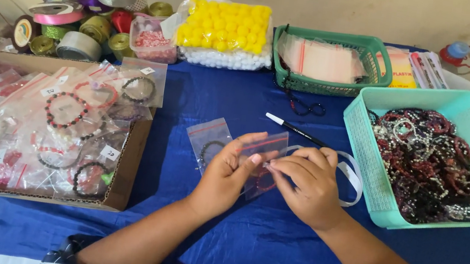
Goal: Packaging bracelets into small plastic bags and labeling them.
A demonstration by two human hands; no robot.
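Pinching the small clear bag [263,149] between both hands just above the blue tablecloth [231,237], at the middle of the table: left hand [229,171] gripping the left edge with thumb and curled fingers, right hand [308,183] closing fingertips on the red-striped mouth. Seemingly pressing that strip shut over a bracelet, only dimly visible through the plastic.

Judging by the grip, worth keeping the left hand holding the bag taut while sliding the right pinch along the strip from 1 end to the other, with the bracelet sitting low and away from the seal, and avoiding creasing the thin plastic.

Lying just left of the hands: 1 more bagged dark bracelet [209,140]. Resting behind them: a black pen [297,132] and a loop of white ribbon [355,178].

Holding a heap of loose beaded bracelets [429,161]: the teal basket [362,151] on the right. Holding a stack of empty clear bags [320,61]: the green basket [328,87] at the back. Filling with bagged bracelets [63,119]: the flat cardboard box [131,160] on the left. Keeping small pink pieces: a clear tub [152,42], sitting between ribbon spools [79,9] and a packet of yellow pompoms [226,25].
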